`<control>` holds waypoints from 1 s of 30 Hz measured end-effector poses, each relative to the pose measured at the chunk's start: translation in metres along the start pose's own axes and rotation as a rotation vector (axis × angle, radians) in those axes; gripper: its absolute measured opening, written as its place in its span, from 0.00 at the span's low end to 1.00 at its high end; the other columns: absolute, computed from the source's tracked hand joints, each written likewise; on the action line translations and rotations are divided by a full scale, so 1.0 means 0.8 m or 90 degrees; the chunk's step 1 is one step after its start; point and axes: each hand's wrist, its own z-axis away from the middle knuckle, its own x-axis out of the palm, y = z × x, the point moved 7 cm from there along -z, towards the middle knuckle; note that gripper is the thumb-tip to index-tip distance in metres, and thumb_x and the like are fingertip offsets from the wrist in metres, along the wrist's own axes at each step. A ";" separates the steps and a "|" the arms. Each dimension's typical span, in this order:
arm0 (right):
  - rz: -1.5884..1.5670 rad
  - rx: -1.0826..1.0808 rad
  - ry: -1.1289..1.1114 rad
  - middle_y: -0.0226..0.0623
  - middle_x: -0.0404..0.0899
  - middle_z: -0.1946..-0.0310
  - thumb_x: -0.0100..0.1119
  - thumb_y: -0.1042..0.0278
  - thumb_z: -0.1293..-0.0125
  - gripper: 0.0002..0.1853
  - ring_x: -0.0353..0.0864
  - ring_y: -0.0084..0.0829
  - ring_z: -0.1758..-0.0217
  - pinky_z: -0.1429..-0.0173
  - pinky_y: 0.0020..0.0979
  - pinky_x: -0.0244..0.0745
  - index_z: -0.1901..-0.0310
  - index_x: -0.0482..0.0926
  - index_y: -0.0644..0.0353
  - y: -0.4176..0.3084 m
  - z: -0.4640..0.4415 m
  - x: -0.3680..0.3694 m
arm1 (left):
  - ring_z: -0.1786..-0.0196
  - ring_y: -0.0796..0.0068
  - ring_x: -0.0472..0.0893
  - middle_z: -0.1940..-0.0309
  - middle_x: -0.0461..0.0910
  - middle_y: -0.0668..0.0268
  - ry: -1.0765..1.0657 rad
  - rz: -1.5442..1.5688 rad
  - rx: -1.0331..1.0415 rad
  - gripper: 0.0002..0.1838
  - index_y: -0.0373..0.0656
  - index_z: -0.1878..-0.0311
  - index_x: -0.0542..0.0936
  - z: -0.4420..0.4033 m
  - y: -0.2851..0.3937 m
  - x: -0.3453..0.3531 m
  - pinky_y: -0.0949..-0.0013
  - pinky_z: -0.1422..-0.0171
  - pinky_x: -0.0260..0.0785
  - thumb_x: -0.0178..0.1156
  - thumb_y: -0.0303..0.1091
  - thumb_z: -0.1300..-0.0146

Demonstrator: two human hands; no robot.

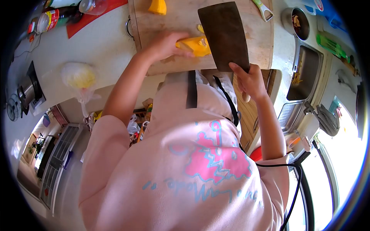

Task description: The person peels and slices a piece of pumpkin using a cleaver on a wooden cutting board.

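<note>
On the wooden cutting board [254, 42] lies an orange-yellow chunk that looks like pumpkin [197, 46], with my left hand [169, 45] closed on its left end. My right hand [249, 80] grips the handle of a broad dark cleaver [225, 36], its blade raised over the board beside the chunk's right end. A small yellow scrap [200, 28] rests just above the chunk, partly behind the blade. Farther up the board is a second orange-yellow piece [157, 7]. The fingers of my left hand are slightly blurred.
A peeler [263, 10] lies at the board's upper right. To the right stand a pot [296, 23] and a sink [304, 73]. On the left counter are a plastic bag with yellow contents [81, 79], a red mat [92, 19] and bottles [48, 21].
</note>
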 end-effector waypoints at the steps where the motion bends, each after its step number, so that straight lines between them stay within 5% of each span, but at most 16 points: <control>1: 0.013 0.008 0.000 0.27 0.66 0.93 0.65 0.56 0.31 0.26 0.64 0.19 0.90 0.82 0.28 0.59 0.84 0.71 0.60 0.002 0.000 0.000 | 0.61 0.60 0.80 0.64 0.83 0.58 0.017 -0.009 0.006 0.27 0.40 0.55 0.79 0.001 0.003 -0.001 0.65 0.52 0.72 0.77 0.49 0.49; 8: 0.075 0.008 -0.009 0.28 0.66 0.93 0.65 0.54 0.32 0.29 0.65 0.21 0.91 0.83 0.28 0.60 0.88 0.70 0.60 -0.001 -0.001 -0.003 | 0.55 0.53 0.82 0.60 0.84 0.55 0.005 -0.037 -0.013 0.30 0.45 0.52 0.82 -0.004 -0.005 -0.002 0.57 0.48 0.72 0.74 0.57 0.51; 17: 0.063 0.064 -0.071 0.28 0.67 0.93 0.65 0.53 0.32 0.29 0.65 0.21 0.91 0.84 0.28 0.62 0.87 0.68 0.59 -0.010 -0.012 -0.007 | 0.62 0.54 0.82 0.67 0.83 0.57 0.037 -0.089 0.031 0.28 0.43 0.61 0.80 -0.006 -0.008 -0.002 0.59 0.54 0.72 0.73 0.59 0.50; 30: 0.085 0.078 -0.058 0.28 0.67 0.92 0.66 0.53 0.32 0.28 0.67 0.21 0.91 0.84 0.27 0.62 0.85 0.69 0.59 -0.023 -0.014 -0.002 | 0.60 0.54 0.83 0.65 0.84 0.57 0.043 -0.091 0.034 0.28 0.43 0.60 0.81 -0.005 -0.007 -0.002 0.58 0.51 0.73 0.73 0.59 0.50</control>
